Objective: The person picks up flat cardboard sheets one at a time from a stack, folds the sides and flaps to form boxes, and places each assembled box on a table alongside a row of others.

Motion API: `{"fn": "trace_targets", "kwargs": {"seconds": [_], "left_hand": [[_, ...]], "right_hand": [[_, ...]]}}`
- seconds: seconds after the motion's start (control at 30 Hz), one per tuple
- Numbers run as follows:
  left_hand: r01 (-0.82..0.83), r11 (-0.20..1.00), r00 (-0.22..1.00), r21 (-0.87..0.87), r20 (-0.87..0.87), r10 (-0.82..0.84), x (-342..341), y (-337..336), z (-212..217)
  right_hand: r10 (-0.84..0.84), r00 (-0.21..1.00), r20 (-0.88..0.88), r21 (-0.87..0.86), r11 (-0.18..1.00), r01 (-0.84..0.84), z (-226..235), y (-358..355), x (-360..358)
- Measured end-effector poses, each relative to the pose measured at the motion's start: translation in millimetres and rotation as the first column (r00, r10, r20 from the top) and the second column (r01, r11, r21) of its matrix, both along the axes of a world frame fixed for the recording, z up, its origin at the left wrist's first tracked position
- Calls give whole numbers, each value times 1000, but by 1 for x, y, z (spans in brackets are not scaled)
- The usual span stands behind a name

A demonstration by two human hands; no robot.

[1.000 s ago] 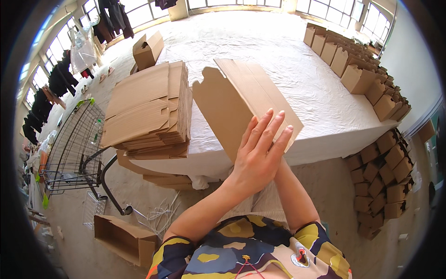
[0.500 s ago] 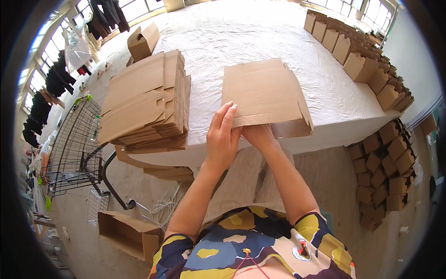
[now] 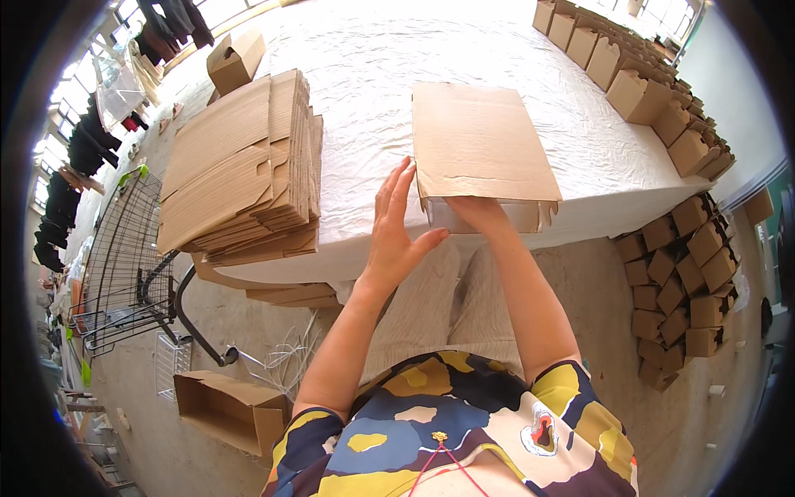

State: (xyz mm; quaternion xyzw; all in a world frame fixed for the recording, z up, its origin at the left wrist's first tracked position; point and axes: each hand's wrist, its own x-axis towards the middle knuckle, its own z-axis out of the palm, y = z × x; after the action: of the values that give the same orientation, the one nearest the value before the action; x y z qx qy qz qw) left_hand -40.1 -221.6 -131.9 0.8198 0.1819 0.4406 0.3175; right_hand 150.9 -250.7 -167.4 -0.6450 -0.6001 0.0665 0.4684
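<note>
A brown cardboard box (image 3: 487, 139) lies on the white-covered table in front of me, its end facing me unclosed. My right hand (image 3: 479, 212) reaches into that end beneath the top panel, and its fingers are hidden inside. Beside the box's near left corner is my left hand (image 3: 392, 225), open, with the thumb spread away from the upright fingers. The fingertips are close to the left edge; whether they touch it I cannot tell. To the left sits a stack of flattened cardboard boxes (image 3: 222, 149).
The white cloth (image 3: 364, 108) covers a wide table. Folded boxes (image 3: 633, 98) line its right edge, and more boxes (image 3: 691, 282) are piled below. A wire cart (image 3: 124, 257) stands left of the table. An empty carton (image 3: 228, 410) lies on the floor.
My left hand has let go of the box's near edge and spread its fingers. My right hand has gone deeper inside. The box now looks opened up and sits slightly farther away.
</note>
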Motion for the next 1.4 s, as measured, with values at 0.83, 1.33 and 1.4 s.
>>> {"fn": "trace_targets", "kwargs": {"seconds": [0.83,1.33,1.4], "left_hand": [[-277,915,768,292,-505,393,-12,9,192],[-265,685,868,679,-142,476,-14,99,221],[-139,753,953,643,-119,278,-13,82,232]], "right_hand": [[580,808,102,-594,687,-418,214,-51,9],[387,879,278,-501,839,-211,253,-28,-4],[372,872,317,-503,846,-178,253,-18,0]]}}
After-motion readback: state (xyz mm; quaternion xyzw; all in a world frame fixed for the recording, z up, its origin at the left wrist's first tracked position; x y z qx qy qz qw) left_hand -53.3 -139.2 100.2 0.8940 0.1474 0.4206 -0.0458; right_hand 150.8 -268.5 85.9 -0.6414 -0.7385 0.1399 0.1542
